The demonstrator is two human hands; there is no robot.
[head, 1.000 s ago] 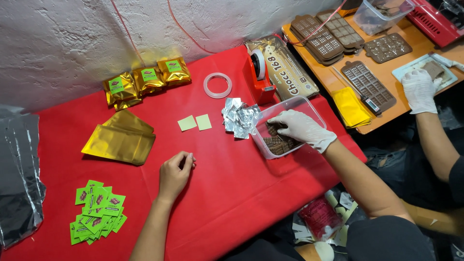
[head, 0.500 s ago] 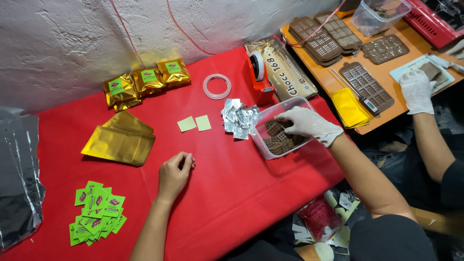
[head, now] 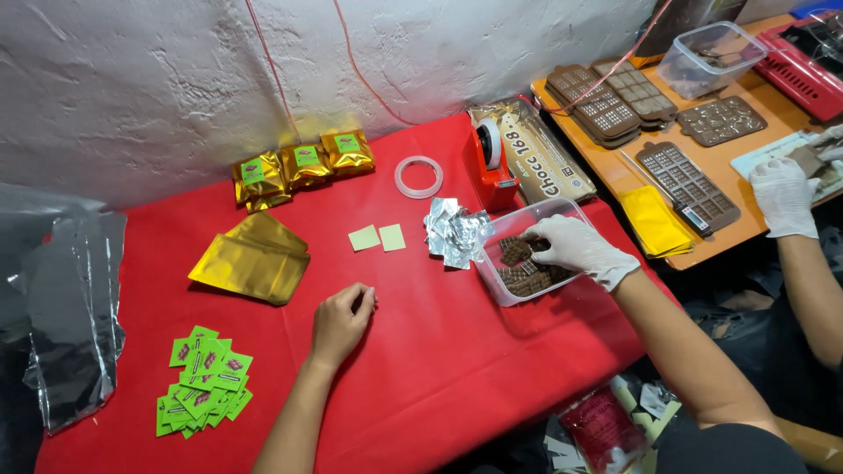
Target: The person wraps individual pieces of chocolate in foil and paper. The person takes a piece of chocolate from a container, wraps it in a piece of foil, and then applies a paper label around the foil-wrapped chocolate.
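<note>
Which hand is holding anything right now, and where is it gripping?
The gloved right hand pinches a brown chocolate piece by its right edge, inside the clear plastic container. The bare left hand rests loosely curled on the red table, holding nothing visible.

Bare red cloth in front of the clear tub (head: 492,263), crumpled foil (head: 455,233) touching its left, tape dispenser (head: 492,162) just behind

1. The red table (head: 421,386) carries gold pouches (head: 303,165), flat gold bags (head: 252,259), green stickers (head: 202,382), two pale notes (head: 378,238), a tape ring (head: 419,176), foil pieces (head: 455,233), a plastic box (head: 497,285); a bare hand (head: 341,320) rests on it.
2. The orange table (head: 746,224) carries brown moulds (head: 606,110) and yellow sheets (head: 654,219).
</note>
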